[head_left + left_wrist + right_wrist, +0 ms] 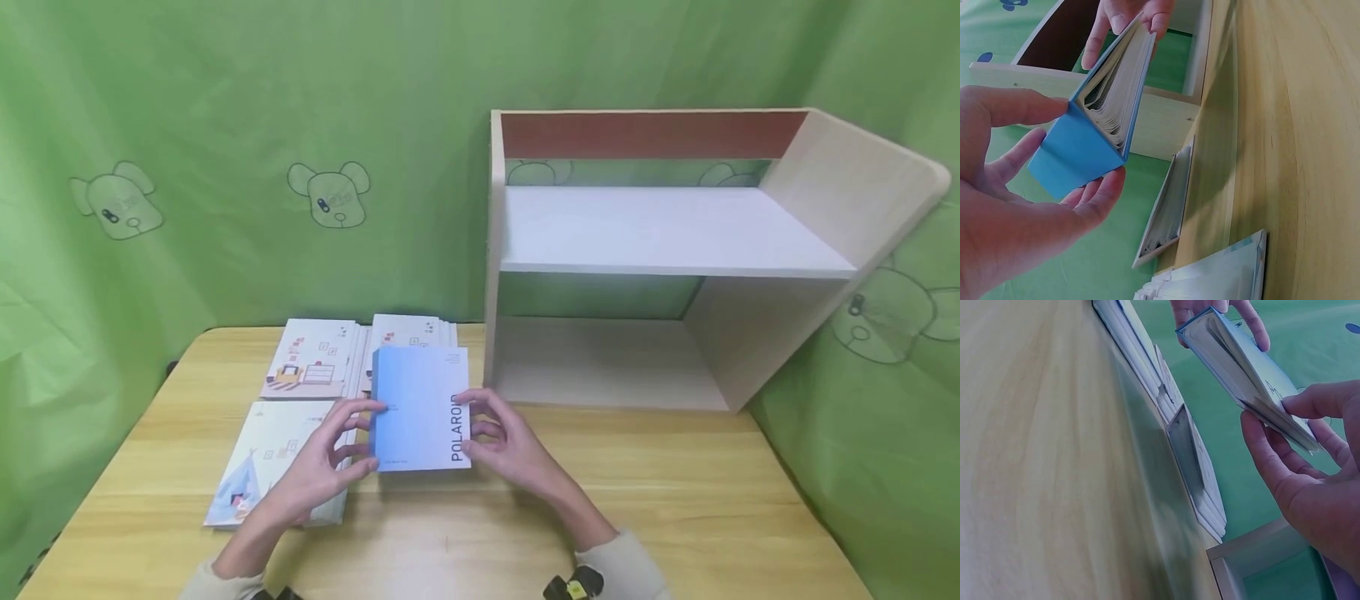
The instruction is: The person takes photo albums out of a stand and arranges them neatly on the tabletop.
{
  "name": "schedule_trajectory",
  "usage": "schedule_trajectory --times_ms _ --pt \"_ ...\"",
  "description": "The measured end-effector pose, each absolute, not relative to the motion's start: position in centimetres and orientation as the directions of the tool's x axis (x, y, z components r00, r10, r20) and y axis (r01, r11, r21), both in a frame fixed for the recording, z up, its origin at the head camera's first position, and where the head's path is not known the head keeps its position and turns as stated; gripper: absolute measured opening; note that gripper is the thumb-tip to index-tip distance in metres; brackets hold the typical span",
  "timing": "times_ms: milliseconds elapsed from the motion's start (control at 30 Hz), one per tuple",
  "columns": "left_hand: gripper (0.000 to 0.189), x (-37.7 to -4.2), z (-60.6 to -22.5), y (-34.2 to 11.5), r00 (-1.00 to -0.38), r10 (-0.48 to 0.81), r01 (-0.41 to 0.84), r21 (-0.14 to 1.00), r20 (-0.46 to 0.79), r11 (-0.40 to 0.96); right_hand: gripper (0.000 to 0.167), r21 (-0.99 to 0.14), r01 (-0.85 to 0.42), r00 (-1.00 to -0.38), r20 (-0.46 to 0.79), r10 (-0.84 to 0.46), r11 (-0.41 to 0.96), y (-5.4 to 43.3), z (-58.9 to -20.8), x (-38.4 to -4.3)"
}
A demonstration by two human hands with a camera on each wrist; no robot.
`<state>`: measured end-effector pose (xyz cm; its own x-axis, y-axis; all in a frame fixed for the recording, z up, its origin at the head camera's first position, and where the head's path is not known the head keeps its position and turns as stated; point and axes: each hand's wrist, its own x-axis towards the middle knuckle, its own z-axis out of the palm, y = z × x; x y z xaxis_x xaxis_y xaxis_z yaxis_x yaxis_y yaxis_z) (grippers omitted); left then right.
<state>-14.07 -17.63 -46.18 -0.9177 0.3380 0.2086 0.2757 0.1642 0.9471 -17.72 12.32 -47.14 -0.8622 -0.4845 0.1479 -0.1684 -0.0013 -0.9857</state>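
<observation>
A blue-to-white photo album with "POLAROID" printed along one side is held up off the table between both hands. My left hand pinches its spine side, thumb and fingers on opposite covers. At the opposite edge, my right hand grips the covers the same way. In the left wrist view the blue spine faces the camera, and the pages are slightly fanned. The right wrist view shows the album tilted, its cover pinched by the right thumb and fingers.
White albums with a digger picture lie at the back left, beside another stack partly hidden by the held album. An album with a tent picture lies in front. A two-level wooden shelf stands at the back right before a green curtain.
</observation>
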Motion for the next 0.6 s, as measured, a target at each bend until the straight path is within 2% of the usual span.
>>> schedule_trajectory --times_ms 300,600 --pt "0.073 -13.67 -46.61 -18.20 -0.927 0.350 0.213 0.958 0.136 0.191 0.059 -0.992 -0.128 -0.854 0.102 -0.510 0.015 11.87 -47.83 -17.43" --pt "0.082 -14.41 -46.70 -18.47 -0.908 0.407 0.220 0.942 0.102 0.253 0.059 -0.990 -0.136 -0.862 0.099 -0.497 0.039 11.82 -48.17 -17.22"
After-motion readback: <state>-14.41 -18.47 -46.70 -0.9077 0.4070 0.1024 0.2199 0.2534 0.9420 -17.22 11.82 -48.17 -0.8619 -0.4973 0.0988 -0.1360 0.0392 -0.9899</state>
